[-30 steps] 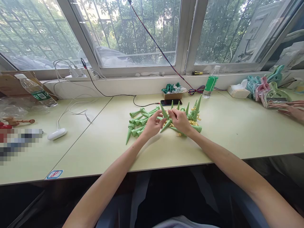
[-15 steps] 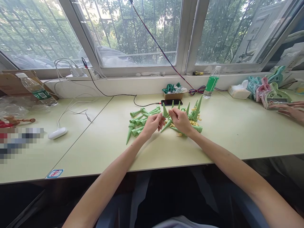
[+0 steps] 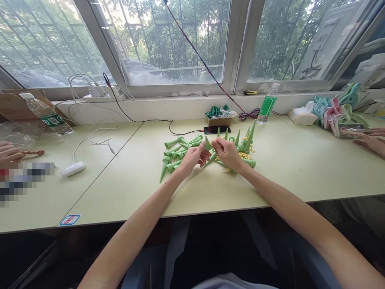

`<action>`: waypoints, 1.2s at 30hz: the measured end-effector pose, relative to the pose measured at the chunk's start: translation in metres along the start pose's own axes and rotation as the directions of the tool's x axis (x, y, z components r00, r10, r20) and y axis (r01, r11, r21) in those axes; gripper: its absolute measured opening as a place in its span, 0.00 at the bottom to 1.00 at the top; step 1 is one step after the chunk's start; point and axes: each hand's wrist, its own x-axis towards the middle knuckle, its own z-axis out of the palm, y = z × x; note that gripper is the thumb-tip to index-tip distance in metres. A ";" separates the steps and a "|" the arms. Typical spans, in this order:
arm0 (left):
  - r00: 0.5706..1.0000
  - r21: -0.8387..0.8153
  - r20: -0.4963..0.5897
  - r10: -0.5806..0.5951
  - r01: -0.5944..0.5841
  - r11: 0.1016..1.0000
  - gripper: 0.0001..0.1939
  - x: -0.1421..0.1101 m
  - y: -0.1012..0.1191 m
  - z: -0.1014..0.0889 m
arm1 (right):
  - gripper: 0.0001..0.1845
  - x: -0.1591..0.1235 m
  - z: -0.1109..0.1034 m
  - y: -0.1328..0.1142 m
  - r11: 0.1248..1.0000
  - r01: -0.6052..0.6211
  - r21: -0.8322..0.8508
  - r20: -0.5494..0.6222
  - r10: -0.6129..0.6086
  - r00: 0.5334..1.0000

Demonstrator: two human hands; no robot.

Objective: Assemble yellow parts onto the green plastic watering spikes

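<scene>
1. Near edge of the table (image 3: 210, 196): a small sticker (image 3: 70, 220) with a red mark lies at left, beside the seam between two boards.
2. Left hand (image 3: 193, 157), center: thumb and fingers grasp one green spike (image 3: 207, 143) low on its body, its tip pointing upward; the spike stands between the two hands.
3. Right hand (image 3: 227, 152), just right of that spike: fingers curled inward, thumb side toward the left hand; what they grasp, if anything, cannot be told, the fingertips being partly hidden.
4. Pile of spikes (image 3: 173, 154), left of the left hand: green plastic pieces lying on their sides, several with ribbed collars; one points toward the near edge.
5. Upright spikes (image 3: 250, 138), right of and beyond the right hand: tips raised, with small yellow pieces (image 3: 226, 170) scattered among and near them.
6. Left side: a white device (image 3: 73, 169) with a cable; farther left, another person's hand (image 3: 10, 152) beside a wooden stick (image 3: 34, 152).
7. Right side: another person's hands (image 3: 371, 140) near wrapped plastic clips (image 3: 345, 110).
8. Far side: a dark phone (image 3: 212, 130), a small box (image 3: 221, 121) topped with green foil, a green-labeled bottle (image 3: 267, 105) and a tissue box (image 3: 302, 116), all before the window (image 3: 174, 40).
</scene>
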 end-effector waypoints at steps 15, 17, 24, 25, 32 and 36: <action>0.999 -0.069 0.031 0.023 -0.020 0.997 0.30 0.000 0.000 -0.002 | 0.22 0.000 0.001 0.003 1.000 0.008 -0.008 0.002 -0.008 1.000; 0.999 -0.072 0.031 0.026 -0.024 0.997 0.30 0.000 0.000 -0.003 | 0.23 0.000 0.000 0.003 1.000 0.009 -0.008 0.003 -0.009 1.000; 0.999 -0.080 0.036 0.032 -0.029 0.996 0.28 0.001 -0.001 -0.004 | 0.24 0.000 -0.001 0.001 1.000 0.005 -0.005 0.005 -0.005 1.000; 0.999 -0.083 0.037 0.035 -0.032 0.996 0.28 0.001 -0.001 -0.004 | 0.24 0.000 -0.001 0.001 1.000 0.005 -0.007 0.004 -0.005 1.000; 0.999 -0.085 0.018 0.041 -0.039 0.996 0.27 0.000 0.000 -0.002 | 0.22 0.000 -0.001 0.001 1.000 0.005 -0.017 0.002 -0.005 1.000; 0.999 -0.089 0.022 0.046 -0.044 0.995 0.26 -0.001 0.002 -0.002 | 0.22 0.001 0.000 0.001 1.000 0.018 -0.012 -0.004 -0.018 1.000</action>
